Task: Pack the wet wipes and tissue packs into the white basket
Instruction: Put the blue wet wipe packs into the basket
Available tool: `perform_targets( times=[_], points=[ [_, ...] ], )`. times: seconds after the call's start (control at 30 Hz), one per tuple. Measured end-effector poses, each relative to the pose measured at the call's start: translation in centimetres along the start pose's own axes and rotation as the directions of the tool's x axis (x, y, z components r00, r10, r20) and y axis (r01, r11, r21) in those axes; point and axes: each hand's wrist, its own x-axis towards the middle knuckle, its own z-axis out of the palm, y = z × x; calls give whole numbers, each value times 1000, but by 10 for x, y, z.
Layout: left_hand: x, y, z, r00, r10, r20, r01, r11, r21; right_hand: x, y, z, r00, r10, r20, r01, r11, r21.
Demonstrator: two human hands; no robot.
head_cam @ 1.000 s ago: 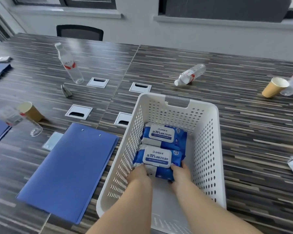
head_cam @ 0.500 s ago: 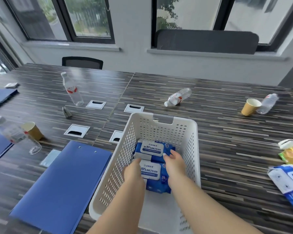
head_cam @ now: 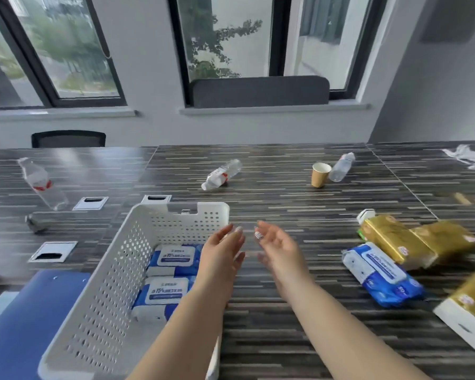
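1. Head view: the striped dark table (head_cam: 285,338) fills the lower half, with windows behind it.
2. The white basket (head_cam: 115,270) stands left of centre, perforated walls upright, its long axis running away from the viewer.
3. A blue folder (head_cam: 25,325) lies flat just left of the basket.
4. Both forearms reach in from the bottom edge. The left hand (head_cam: 222,256) is raised over the basket's right rim, fingers spread loosely and holding nothing. The right hand (head_cam: 280,250) is just beside it over bare table, palm turned inward, likewise spread and empty.
5. Two blue wet wipes packs lie flat inside the basket, the far pack (head_cam: 176,257) touching the near pack (head_cam: 165,294).
6. A third wipes pack (head_cam: 381,275) lies on the table well right of the hands.
7. Gold tissue packs (head_cam: 395,239) lie just beyond it, blurred; another gold pack (head_cam: 469,308) sits at the right edge.
8. A paper cup (head_cam: 320,174) and two fallen bottles (head_cam: 221,174) rest farther back.
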Motion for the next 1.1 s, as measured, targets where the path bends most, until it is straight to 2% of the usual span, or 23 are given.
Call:
perform_targets(
  times=[0.2, 0.33, 0.53, 0.67, 0.83, 0.93, 1.1],
  points=[
    [-3, -92, 92, 989, -150, 15, 148, 985, 92, -13, 13, -145, 975, 133, -180, -128, 991, 37],
    [3, -157, 147, 974, -228, -9, 226, 958, 174, -14, 28, -223, 929, 264, -259, -235, 962, 138],
    [24, -205, 191, 965, -252, -67, 260, 922, 286, 4, 41, -291, 871, 364, -329, -309, 928, 210],
    [47, -225, 203, 965, -230, -121, 260, 875, 408, 22, 58, -323, 793, 423, -438, -347, 905, 245],
    [80, -236, 211, 958, -213, -192, 286, 760, 584, 35, 79, -336, 684, 448, -576, -361, 894, 266],
    [103, -238, 223, 967, -159, -197, 253, 644, 722, 45, 85, -340, 597, 503, -625, -403, 862, 309],
    [142, -250, 247, 988, -114, -107, 148, 452, 880, 61, 98, -352, 562, 543, -624, -495, 825, 273]
  ],
)
